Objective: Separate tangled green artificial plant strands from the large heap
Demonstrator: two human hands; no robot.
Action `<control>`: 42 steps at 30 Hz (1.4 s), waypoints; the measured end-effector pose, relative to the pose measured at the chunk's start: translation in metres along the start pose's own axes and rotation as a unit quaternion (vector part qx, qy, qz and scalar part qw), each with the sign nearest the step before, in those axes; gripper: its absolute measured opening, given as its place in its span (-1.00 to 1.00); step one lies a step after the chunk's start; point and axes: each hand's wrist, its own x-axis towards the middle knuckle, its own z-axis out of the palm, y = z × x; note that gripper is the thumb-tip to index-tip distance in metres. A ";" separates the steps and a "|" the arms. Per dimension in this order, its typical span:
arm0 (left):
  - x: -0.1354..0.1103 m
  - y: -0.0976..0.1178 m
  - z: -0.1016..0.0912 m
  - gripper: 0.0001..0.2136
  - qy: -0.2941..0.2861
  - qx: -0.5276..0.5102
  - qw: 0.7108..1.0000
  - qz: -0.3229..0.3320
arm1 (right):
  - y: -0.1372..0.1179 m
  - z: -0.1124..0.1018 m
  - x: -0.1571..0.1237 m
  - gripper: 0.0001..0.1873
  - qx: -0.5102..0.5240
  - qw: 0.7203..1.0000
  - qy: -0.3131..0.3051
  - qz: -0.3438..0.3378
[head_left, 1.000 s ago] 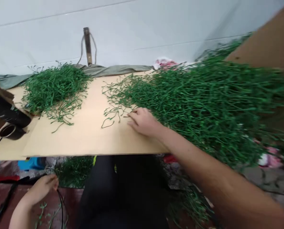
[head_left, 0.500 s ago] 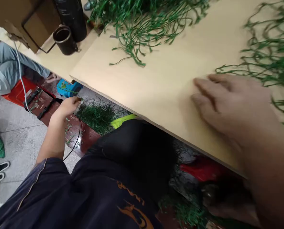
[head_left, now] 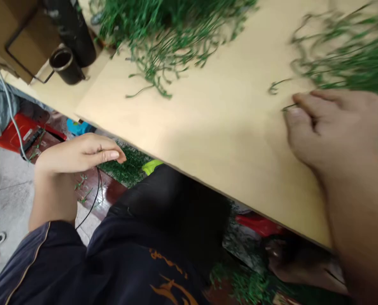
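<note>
My right hand (head_left: 332, 123) rests on the pale tabletop at the right with thumb and fingers pinched together. A thin green strand (head_left: 289, 108) sticks out from between its fingertips. Just beyond that hand lies a heap of similar green strands (head_left: 351, 63), thin and curly-ended. My left hand (head_left: 87, 152) is off the table's near edge, over the floor at the left. Its fingers are loosely stretched, the thumb lies alongside them, and nothing shows in it. Beneath it is a pile of green strands (head_left: 125, 165) on the floor, partly hidden by the hand.
A large green bunch (head_left: 170, 29) lies at the table's far side. At the far left stand a dark mug (head_left: 66, 65), a black bottle (head_left: 73, 34) and a cardboard box (head_left: 30, 34). Below are a reddish-brown bench (head_left: 112, 188), a red stool (head_left: 12, 135) and another person's legs.
My left hand has come back from above the floor pile toward me and the table edge. My right hand has moved right, and its fingers have closed on a strand. The view has shifted slightly.
</note>
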 end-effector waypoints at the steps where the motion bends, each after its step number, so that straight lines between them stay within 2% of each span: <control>1: 0.003 0.013 -0.003 -0.80 -0.001 0.007 0.999 0.034 | 0.000 -0.001 0.005 -0.25 0.014 1.000 0.000 0.021; 4: 0.025 0.044 -0.011 -0.78 0.036 0.066 0.988 0.136 | -0.005 -0.010 0.016 -0.38 0.047 0.996 -0.001 0.072; 6: 0.052 0.060 -0.014 -0.75 0.094 0.125 0.970 0.184 | -0.011 -0.017 0.019 -0.46 0.057 0.994 0.004 0.089; 8: 0.087 0.071 -0.016 -0.72 0.155 0.174 0.951 0.202 | -0.017 -0.022 0.020 -0.51 0.069 0.993 0.014 0.091; 10: 0.125 0.078 -0.017 -0.69 0.221 0.239 0.927 0.187 | -0.018 -0.024 0.021 -0.55 0.082 0.992 0.034 0.085; 12: 0.160 0.081 -0.020 -0.64 0.286 0.311 0.896 0.134 | -0.018 -0.024 0.021 -0.58 0.094 0.991 0.055 0.074; 14: 0.188 0.084 -0.023 -0.53 0.335 0.354 0.871 0.062 | -0.017 -0.023 0.022 -0.60 0.104 0.990 0.073 0.063; 16: 0.209 0.087 -0.028 -0.45 0.382 0.381 0.841 0.037 | -0.016 -0.022 0.024 -0.63 0.115 0.988 0.092 0.055; 18: 0.225 0.091 -0.033 -0.40 0.399 0.392 0.828 0.026 | -0.017 -0.023 0.026 -0.65 0.125 0.985 0.108 0.055; 20: 0.238 0.096 -0.036 -0.40 0.371 0.387 0.844 0.001 | -0.018 -0.024 0.027 -0.67 0.132 0.983 0.110 0.062; 22: 0.248 0.101 -0.036 -0.51 0.330 0.371 0.868 -0.016 | -0.019 -0.027 0.028 -0.67 0.138 0.983 0.102 0.068; 24: 0.253 0.107 -0.029 -0.65 0.308 0.345 0.886 0.008 | -0.020 -0.029 0.029 -0.68 0.143 0.983 0.092 0.068; 27: 0.249 0.118 -0.010 -0.73 0.260 0.323 0.905 0.097 | -0.020 -0.032 0.029 -0.69 0.145 0.984 0.082 0.066; 30: 0.235 0.131 0.010 -0.74 0.210 0.358 0.893 0.176 | -0.021 -0.033 0.029 -0.70 0.137 0.984 0.089 0.067; 33: 0.224 0.139 0.016 -0.73 0.243 0.358 0.877 0.209 | -0.024 -0.037 0.028 -0.69 0.128 0.984 0.113 0.057; 37: 0.226 0.135 0.009 -0.74 0.307 0.291 0.886 0.191 | -0.030 -0.046 0.025 -0.68 0.110 0.986 0.122 0.028; 39: 0.230 0.131 0.011 -0.73 0.311 0.271 0.892 0.187 | -0.034 -0.049 0.024 -0.67 0.100 0.988 0.113 0.020; 42: 0.235 0.129 0.023 -0.65 0.277 0.280 0.897 0.201 | -0.037 -0.053 0.025 -0.66 0.086 0.990 0.108 0.037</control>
